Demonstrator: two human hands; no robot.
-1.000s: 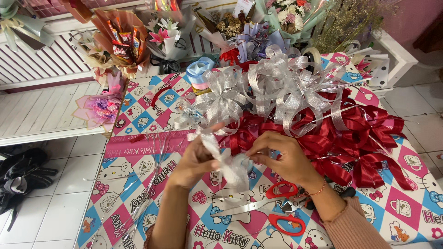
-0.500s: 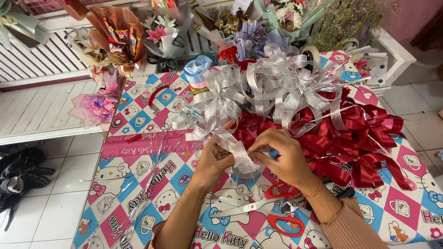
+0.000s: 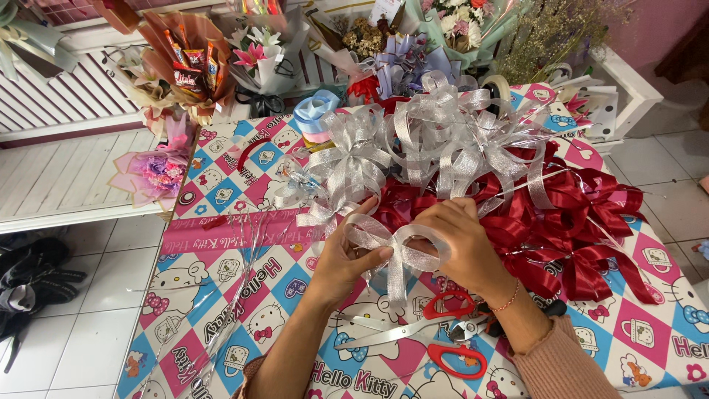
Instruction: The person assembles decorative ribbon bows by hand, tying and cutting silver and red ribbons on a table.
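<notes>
My left hand point(image 3: 346, 255) and my right hand point(image 3: 459, 240) hold a small silver ribbon bow point(image 3: 399, 247) between them, just above the patterned table cover point(image 3: 221, 273). The left thumb presses the bow's left loop and the right fingers pinch its middle. The bow's tails hang down toward the table. Behind the hands lies a heap of finished silver bows point(image 3: 413, 144), and to the right a heap of dark red bows point(image 3: 576, 222).
Red-handled scissors point(image 3: 428, 336) lie on the table below my hands. Rolls of blue and pink ribbon point(image 3: 314, 114) sit at the back. Wrapped bouquets point(image 3: 188, 66) crowd the far edge and a white bench point(image 3: 66, 170). Dark shoes point(image 3: 29, 281) lie on the tiled floor at left.
The loose silver ribbon that my hands were folding has been drawn into a formed bow with two loops. Both hands moved slightly up and right.
</notes>
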